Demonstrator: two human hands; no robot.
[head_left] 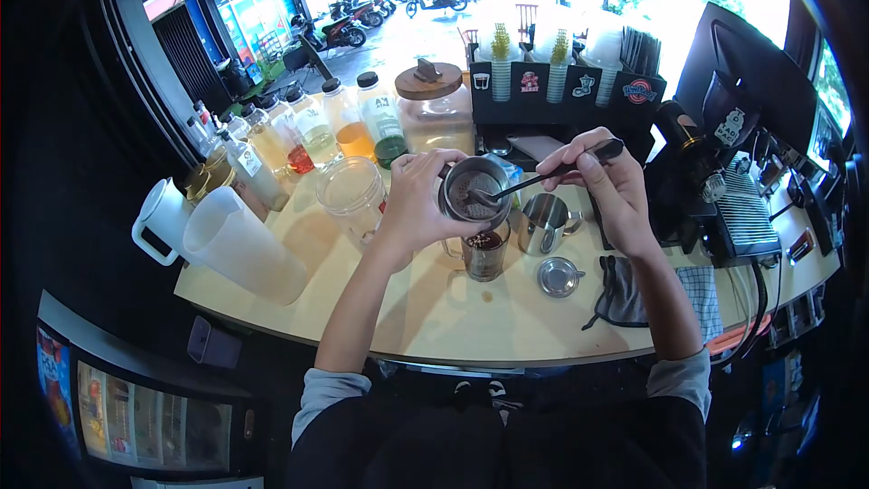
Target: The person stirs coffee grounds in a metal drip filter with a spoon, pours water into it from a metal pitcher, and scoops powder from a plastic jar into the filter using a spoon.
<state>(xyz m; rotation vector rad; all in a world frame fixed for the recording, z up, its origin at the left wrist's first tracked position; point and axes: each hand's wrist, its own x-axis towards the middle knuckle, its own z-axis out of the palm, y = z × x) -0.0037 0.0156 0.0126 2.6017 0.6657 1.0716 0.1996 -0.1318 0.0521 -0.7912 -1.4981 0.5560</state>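
Observation:
My left hand (418, 195) is wrapped round a metal cup (451, 183), tilted so its brown, foamy contents show. Between the fingers of my right hand (608, 183) is a spoon (541, 180) with a long dark handle, its bowl inside the cup. Directly below the cup stands a glass mug (486, 264) of dark liquid, its top partly covered by the cup. A steel pitcher (545, 225) sits to the right of the mug. In front of the pitcher is a small round metal dish or lid (558, 278).
Behind my left hand are a clear jar (351, 195) and several black-capped bottles (347, 122). A frosted pitcher (243, 244) and white jug (163, 222) line the left edge. Cloths (623, 294) lie at right, near an espresso machine (738, 204). A cup holder (566, 95) stands behind.

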